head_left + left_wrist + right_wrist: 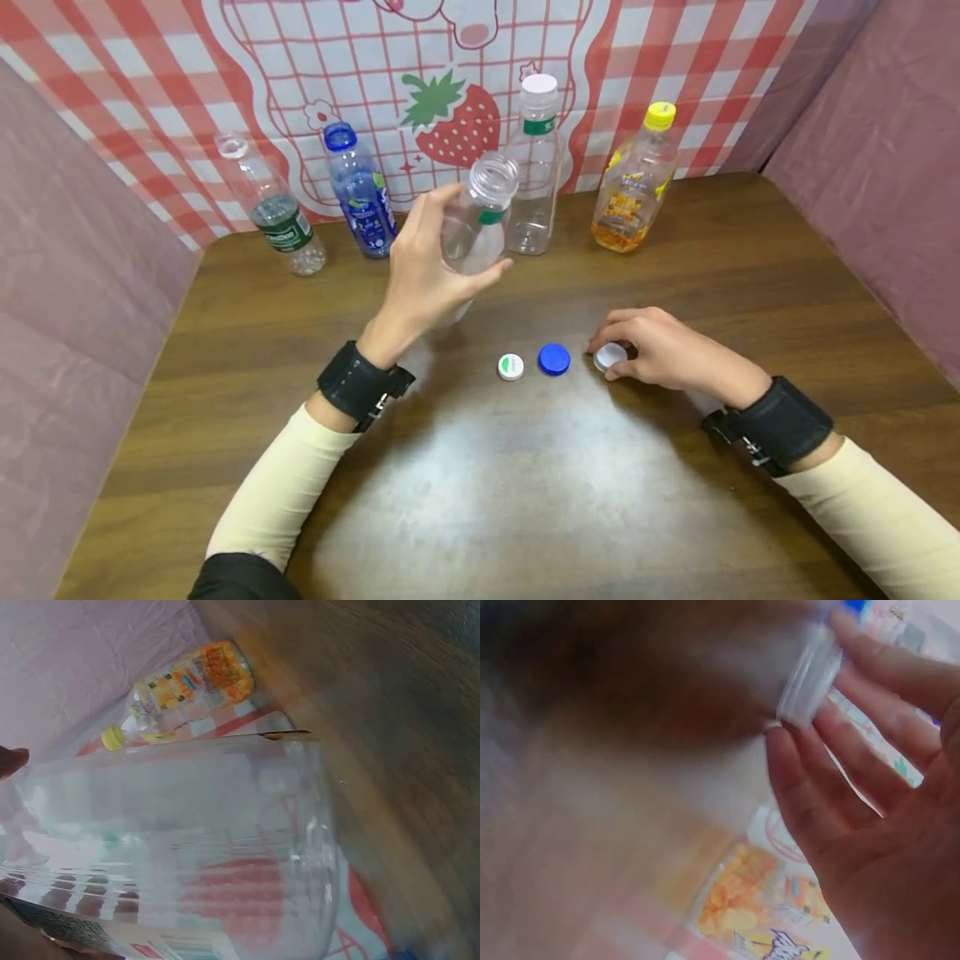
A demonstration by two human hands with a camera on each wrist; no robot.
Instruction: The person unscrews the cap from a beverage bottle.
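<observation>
My left hand [427, 262] grips a clear plastic bottle [487, 229] with an uncapped, threaded mouth, holding it tilted above the table. In the left wrist view the bottle's clear body [217, 825] fills much of the picture. My right hand [660, 346] is down at the table, thumb and fingers around a translucent white bottle cap [611, 357]. The ribbed side of this cap [810, 675] shows by the fingertips in the right wrist view. Left of it lie a blue cap [554, 359] and a white cap with a green mark [511, 367].
Along the back of the wooden table [480, 500] stand an uncapped green-labelled bottle [281, 221], an uncapped blue bottle [363, 200], a clear bottle with a white cap [534, 179], and a yellow-capped bottle [630, 192]. A checked strawberry cloth [337, 67] hangs behind them.
</observation>
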